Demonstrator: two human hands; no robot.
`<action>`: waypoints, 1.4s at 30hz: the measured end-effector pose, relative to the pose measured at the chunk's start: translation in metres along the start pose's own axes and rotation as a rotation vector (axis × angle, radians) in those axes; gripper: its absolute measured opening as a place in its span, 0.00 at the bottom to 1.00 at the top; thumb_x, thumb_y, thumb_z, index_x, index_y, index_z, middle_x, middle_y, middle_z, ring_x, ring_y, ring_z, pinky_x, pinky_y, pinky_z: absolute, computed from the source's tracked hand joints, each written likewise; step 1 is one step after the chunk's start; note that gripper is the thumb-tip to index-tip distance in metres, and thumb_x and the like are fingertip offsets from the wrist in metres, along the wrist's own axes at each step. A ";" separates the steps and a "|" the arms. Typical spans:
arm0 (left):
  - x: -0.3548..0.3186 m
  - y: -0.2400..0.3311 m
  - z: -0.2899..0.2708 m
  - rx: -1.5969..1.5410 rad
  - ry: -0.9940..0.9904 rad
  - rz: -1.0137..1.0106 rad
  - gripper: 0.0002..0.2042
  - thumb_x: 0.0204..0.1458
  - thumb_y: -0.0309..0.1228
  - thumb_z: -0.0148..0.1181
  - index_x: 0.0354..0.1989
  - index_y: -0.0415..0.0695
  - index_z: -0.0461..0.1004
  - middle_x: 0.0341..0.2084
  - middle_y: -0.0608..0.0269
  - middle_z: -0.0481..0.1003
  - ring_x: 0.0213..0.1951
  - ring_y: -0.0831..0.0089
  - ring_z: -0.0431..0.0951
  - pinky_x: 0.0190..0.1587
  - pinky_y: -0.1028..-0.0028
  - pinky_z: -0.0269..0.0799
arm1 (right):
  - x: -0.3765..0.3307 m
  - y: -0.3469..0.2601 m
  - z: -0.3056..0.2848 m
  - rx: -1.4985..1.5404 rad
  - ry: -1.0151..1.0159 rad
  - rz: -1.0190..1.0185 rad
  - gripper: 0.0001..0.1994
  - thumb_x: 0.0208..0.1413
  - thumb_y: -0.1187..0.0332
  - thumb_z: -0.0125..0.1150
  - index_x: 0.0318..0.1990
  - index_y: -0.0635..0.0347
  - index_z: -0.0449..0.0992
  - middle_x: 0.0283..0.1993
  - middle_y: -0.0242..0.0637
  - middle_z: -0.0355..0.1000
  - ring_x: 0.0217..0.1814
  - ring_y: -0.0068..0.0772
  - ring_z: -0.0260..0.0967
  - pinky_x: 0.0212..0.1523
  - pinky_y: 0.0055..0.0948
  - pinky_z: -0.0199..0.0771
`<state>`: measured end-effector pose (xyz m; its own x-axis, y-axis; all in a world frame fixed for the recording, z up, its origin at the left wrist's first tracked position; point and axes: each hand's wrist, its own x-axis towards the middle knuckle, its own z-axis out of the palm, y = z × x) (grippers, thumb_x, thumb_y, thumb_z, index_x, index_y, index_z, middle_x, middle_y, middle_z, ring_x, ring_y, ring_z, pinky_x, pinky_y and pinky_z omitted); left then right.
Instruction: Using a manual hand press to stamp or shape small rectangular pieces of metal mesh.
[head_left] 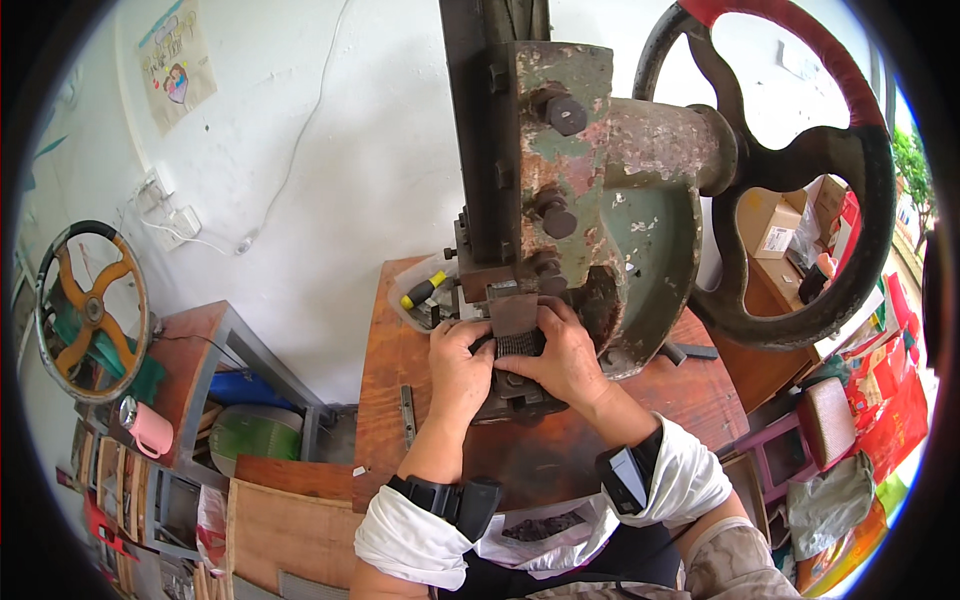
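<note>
My left hand (pixel 460 365) and my right hand (pixel 568 358) meet at the base of a large hand press (pixel 563 150) with worn green paint. Between them is a dark ribbed metal piece (pixel 518 345), its kind too small to tell. The fingers of both hands curl in at its sides, thumbs pressed toward it. Just above it, a flat brownish-grey plate (pixel 515 315) stands facing me below the ram, between my fingertips. Some fingertips are hidden behind the piece and the plate. Dark bolted metal (pixel 515 385) of the base shows under my thumbs.
The press's big handwheel (pixel 870 190) rises at the right. Behind my left hand, a clear tub (pixel 405 315) holds a yellow-black screwdriver (pixel 424 289). A narrow metal bar (pixel 408 415) lies on the wooden table (pixel 385 350). A white plastic bag (pixel 585 540) is near my lap.
</note>
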<state>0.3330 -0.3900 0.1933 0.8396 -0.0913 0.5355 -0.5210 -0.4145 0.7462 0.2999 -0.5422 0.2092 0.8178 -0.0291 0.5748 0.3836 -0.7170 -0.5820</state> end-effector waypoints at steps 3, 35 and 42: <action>-0.002 -0.006 0.001 -0.045 0.028 -0.082 0.12 0.39 0.21 0.63 0.35 0.42 0.78 0.39 0.54 0.73 0.44 0.55 0.72 0.47 0.63 0.67 | -0.004 0.003 -0.006 -0.016 -0.019 -0.039 0.32 0.31 0.60 0.75 0.46 0.67 0.72 0.51 0.49 0.67 0.53 0.52 0.64 0.52 0.41 0.69; -0.007 -0.014 0.000 -0.108 -0.080 -0.075 0.12 0.44 0.26 0.63 0.39 0.42 0.77 0.36 0.56 0.73 0.47 0.59 0.71 0.49 0.65 0.66 | -0.030 -0.030 -0.099 -0.050 0.091 -0.210 0.18 0.35 0.63 0.74 0.34 0.60 0.77 0.40 0.43 0.72 0.42 0.46 0.72 0.41 0.36 0.72; -0.013 -0.018 -0.001 -0.101 -0.082 -0.128 0.12 0.43 0.27 0.63 0.38 0.43 0.77 0.45 0.57 0.72 0.51 0.57 0.69 0.53 0.61 0.63 | 0.073 -0.066 -0.381 -0.008 0.459 0.222 0.18 0.58 0.66 0.52 0.53 0.65 0.69 0.48 0.41 0.70 0.45 0.26 0.68 0.45 0.23 0.72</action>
<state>0.3317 -0.3808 0.1733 0.9075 -0.1186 0.4030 -0.4186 -0.3348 0.8442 0.1704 -0.7624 0.5092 0.6057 -0.4827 0.6326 0.2175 -0.6643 -0.7151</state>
